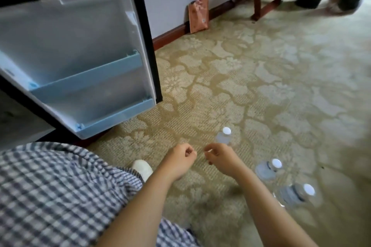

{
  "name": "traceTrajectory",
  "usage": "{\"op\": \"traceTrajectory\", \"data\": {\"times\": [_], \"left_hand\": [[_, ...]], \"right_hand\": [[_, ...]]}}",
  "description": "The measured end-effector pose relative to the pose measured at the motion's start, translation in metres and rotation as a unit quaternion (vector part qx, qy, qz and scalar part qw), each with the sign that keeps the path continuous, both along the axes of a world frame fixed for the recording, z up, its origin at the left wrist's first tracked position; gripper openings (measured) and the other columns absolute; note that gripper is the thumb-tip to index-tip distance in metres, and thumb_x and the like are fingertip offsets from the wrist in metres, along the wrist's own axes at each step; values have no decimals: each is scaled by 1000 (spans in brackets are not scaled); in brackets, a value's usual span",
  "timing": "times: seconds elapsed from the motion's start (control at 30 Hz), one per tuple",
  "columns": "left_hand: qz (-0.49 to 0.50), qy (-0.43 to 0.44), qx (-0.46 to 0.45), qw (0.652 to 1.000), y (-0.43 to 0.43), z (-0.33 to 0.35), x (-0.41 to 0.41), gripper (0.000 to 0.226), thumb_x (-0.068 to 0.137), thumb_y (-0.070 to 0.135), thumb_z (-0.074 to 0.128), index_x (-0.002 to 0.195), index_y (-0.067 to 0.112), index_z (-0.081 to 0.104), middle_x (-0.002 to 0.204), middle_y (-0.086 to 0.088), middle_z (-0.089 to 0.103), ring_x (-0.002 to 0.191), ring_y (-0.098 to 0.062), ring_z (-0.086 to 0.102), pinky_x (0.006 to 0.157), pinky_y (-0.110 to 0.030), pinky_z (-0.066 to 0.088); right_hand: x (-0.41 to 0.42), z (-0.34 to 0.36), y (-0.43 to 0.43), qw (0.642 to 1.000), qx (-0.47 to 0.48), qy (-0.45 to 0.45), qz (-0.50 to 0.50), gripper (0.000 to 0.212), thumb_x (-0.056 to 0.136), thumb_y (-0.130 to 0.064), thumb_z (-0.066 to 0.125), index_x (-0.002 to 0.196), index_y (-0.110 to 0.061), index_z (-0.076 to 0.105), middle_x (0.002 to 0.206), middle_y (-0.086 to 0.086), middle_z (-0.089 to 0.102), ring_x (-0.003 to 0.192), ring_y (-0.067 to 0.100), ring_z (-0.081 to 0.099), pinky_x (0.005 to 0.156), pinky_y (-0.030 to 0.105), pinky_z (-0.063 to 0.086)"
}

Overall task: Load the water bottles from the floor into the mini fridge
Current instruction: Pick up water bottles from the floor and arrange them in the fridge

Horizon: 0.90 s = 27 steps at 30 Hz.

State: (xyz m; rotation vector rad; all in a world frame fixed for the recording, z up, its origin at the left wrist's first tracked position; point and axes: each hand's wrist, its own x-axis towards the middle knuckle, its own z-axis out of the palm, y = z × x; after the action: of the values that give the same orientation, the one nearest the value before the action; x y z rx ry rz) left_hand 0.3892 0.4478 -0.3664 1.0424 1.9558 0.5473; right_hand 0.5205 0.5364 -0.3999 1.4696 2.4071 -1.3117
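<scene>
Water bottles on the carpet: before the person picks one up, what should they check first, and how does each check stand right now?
1. Door open: ok, the door stands wide open.
2. Door shelves free: ok, the upper shelf and lower shelf show nothing in them.
3. Bottles upright and capped: ok, the far bottle, middle bottle and near bottle all stand with white caps on.
4. Hands free: ok, the left hand and right hand are loosely curled and hold nothing.
5. Room inside the fridge: cannot tell, only a sliver of it shows.
</scene>
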Motion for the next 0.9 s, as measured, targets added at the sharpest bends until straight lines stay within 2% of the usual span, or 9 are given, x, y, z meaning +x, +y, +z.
{"op": "traceTrajectory", "data": {"times": [0.13, 0.23, 0.3, 0.43, 0.6, 0.7, 0.77, 0.83, 0.9], "left_hand": [[-4, -4, -32, 999, 9, -27, 19, 25, 94, 26, 47, 106, 10, 61, 106, -7, 64, 101, -24, 58, 85, -30, 45], [-7, -4, -54, 999, 17, -45, 28, 25, 93, 26, 50, 110, 11, 60, 110, -8, 64, 105, -25, 58, 86, -28, 44], [-13, 1, -71, 997, 22, -56, 33, 29, 92, 27, 50, 116, 12, 57, 117, -8, 61, 109, -25, 56, 88, -27, 42], [-10, -7, -95, 995, 30, -76, 39, 36, 93, 30, 50, 125, 14, 51, 129, -8, 50, 114, -26, 53, 95, -31, 44], [-1, -12, -104, 994, 38, -89, 34, 43, 93, 32, 49, 133, 17, 44, 138, -4, 45, 123, -24, 48, 100, -33, 42], [10, -30, -113, 993, 43, -94, 27, 45, 93, 33, 51, 135, 19, 42, 138, -3, 46, 122, -23, 48, 100, -34, 43], [21, -44, -119, 992, 45, -96, 24, 47, 92, 33, 51, 136, 20, 40, 135, -2, 48, 114, -22, 54, 94, -35, 48], [30, -62, -115, 991, 46, -96, 24, 50, 93, 33, 51, 139, 21, 37, 131, 0, 49, 88, -12, 59, 73, -25, 50], [37, -81, -112, 990, 48, -98, 24, 52, 93, 31, 51, 141, 21, 33, 130, 1, 49, 67, 0, 46, 57, -15, 41]], "right_hand": [[23, -34, 7, 996, 13, -33, -80, 19, 89, -17, 51, 95, -7, 65, 86, 13, 69, 88, 31, 65, 78, 34, 50], [30, -44, 21, 992, 43, -67, -97, 29, 92, -18, 51, 118, -8, 57, 106, 14, 66, 100, 31, 60, 79, 32, 45], [31, -51, 34, 991, 70, -83, -77, 47, 93, -19, 52, 137, -10, 40, 123, 16, 57, 110, 34, 56, 86, 35, 44], [19, -68, 60, 986, 106, -118, -49, 63, 93, -17, 51, 146, -18, 17, 136, 17, 39, 108, 37, 55, 79, 38, 45], [1, -83, 88, 976, 105, -189, -34, 57, 97, -21, 46, 146, -23, 18, 139, 17, 35, 108, 36, 56, 73, 38, 46], [-3, -88, 98, 966, 116, -231, -7, 53, 92, -9, 52, 139, -16, 29, 131, 17, 40, 99, 33, 58, 64, 34, 44], [-5, -89, 101, 955, 129, -261, 46, 59, 84, -2, 61, 136, -14, 35, 126, 15, 42, 94, 29, 58, 66, 30, 49], [-7, -91, 102, 955, 133, -258, 68, 55, 86, -6, 62, 133, -14, 36, 121, 16, 47, 86, 25, 59, 70, 30, 55], [-10, -88, 103, 966, 117, -226, 50, 40, 93, -16, 54, 129, -14, 37, 114, 17, 53, 77, 24, 58, 64, 30, 54]]}}
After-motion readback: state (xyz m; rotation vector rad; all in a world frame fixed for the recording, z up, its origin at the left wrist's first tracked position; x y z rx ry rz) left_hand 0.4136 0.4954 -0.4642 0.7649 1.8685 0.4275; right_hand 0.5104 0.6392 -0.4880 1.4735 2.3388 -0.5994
